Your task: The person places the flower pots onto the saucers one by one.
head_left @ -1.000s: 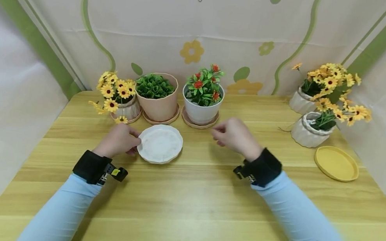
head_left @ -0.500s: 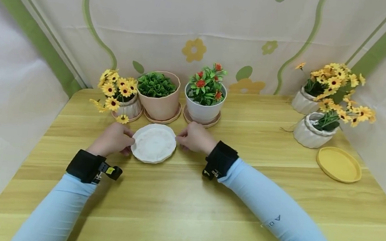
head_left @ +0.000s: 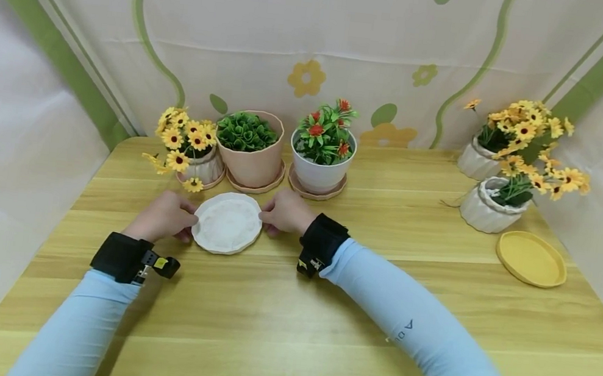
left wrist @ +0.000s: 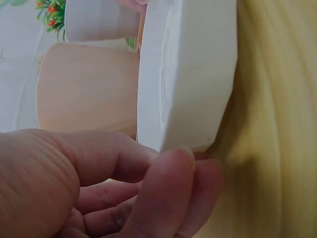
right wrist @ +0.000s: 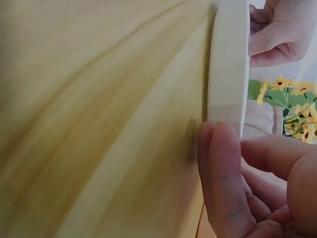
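A shallow white saucer (head_left: 227, 223) with a faceted rim lies between my two hands, in front of the row of potted plants. My left hand (head_left: 165, 216) pinches its left rim between thumb and fingers; the left wrist view shows the fingertips (left wrist: 171, 168) at the saucer's edge. Opposite, my right hand (head_left: 289, 212) pinches the right rim, and in the right wrist view its fingers (right wrist: 223, 163) reach under the saucer's side. Behind the saucer stand a pink pot (head_left: 251, 167) of green leaves and a white pot (head_left: 318, 174) with red flowers.
A pot of yellow flowers (head_left: 203, 168) stands at the back left on a pink saucer. Two white pots, one nearer (head_left: 489, 211) and one behind (head_left: 475, 162), hold yellow flowers at the right. A yellow saucer (head_left: 531, 259) lies by the table's right edge.
My right hand has come leftward to the white saucer and taken hold of its right rim. The saucer and my left hand have shifted left.
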### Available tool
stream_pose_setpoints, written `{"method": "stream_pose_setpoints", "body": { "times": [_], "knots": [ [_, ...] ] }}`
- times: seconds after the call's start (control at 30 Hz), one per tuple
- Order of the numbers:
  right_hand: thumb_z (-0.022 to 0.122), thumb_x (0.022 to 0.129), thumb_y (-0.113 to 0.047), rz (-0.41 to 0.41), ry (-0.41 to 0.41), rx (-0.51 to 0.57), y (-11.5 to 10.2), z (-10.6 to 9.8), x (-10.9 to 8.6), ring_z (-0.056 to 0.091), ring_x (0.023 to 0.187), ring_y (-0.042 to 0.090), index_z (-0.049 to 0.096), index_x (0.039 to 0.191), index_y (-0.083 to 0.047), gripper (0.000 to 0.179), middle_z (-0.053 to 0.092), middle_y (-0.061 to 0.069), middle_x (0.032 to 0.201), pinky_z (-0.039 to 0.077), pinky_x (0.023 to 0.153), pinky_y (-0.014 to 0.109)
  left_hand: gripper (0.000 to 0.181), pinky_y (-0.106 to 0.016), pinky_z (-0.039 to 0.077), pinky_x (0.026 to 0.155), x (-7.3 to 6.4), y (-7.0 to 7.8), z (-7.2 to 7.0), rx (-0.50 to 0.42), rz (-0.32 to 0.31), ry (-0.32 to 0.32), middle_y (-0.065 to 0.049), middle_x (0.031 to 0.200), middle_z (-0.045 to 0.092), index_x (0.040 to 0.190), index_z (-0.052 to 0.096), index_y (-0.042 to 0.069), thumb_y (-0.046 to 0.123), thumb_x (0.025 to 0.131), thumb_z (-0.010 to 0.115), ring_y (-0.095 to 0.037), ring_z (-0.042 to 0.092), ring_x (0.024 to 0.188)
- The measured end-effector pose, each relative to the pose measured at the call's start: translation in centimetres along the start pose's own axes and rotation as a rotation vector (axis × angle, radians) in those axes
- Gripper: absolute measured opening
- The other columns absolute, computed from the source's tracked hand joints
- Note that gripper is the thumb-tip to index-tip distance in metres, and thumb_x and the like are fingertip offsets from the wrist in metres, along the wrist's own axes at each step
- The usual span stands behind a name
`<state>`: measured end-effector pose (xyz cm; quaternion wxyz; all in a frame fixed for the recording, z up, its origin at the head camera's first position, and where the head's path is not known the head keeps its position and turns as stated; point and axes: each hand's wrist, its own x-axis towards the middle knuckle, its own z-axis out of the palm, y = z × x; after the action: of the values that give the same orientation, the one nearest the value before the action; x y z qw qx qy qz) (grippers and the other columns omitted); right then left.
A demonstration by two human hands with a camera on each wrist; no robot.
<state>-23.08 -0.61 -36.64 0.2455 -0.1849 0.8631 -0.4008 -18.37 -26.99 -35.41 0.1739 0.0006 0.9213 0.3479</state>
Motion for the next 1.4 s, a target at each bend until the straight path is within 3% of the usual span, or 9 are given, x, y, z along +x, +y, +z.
{"method": "stream_pose_setpoints", "body": {
  "times": [0.43,1.17,1.4],
  "knots": [
    [0.064,0.097,-0.012,0.012,0.029,-0.005,-0.8,1.6,1.8,0.069,0.059,0.015,0.076,0.088,-0.001,0.018,0.070,0.006,0.069,0.056,0.055,0.024,0.028,-0.031,0.057,0.062,0.2,-1.3,-1.1,0.050,-0.027,0.001,-0.010,0.075,0.070,0.111,0.067,-0.013,0.007,0.093,0.058,-0.019,0.069,0.061],
    [0.064,0.097,-0.011,0.053,0.032,0.049,-0.9,2.0,2.0,0.069,0.060,0.015,0.075,0.090,0.000,0.016,0.069,0.007,0.069,0.057,0.055,0.025,0.032,-0.032,0.057,0.062,-0.2,-1.3,-1.0,0.054,-0.020,0.026,-0.011,0.078,0.071,0.115,0.065,-0.015,0.010,0.095,0.059,-0.019,0.069,0.062],
    [0.062,0.099,-0.014,0.010,0.004,0.136,-0.2,1.2,1.5,0.069,0.062,0.015,0.075,0.094,0.001,0.021,0.070,0.008,0.073,0.058,0.060,0.026,0.035,-0.032,0.057,0.063,-0.3,-1.4,-1.0,0.047,-0.032,0.035,-0.007,0.073,0.069,0.119,0.064,-0.014,0.013,0.098,0.056,-0.020,0.069,0.061]
  ]
}}
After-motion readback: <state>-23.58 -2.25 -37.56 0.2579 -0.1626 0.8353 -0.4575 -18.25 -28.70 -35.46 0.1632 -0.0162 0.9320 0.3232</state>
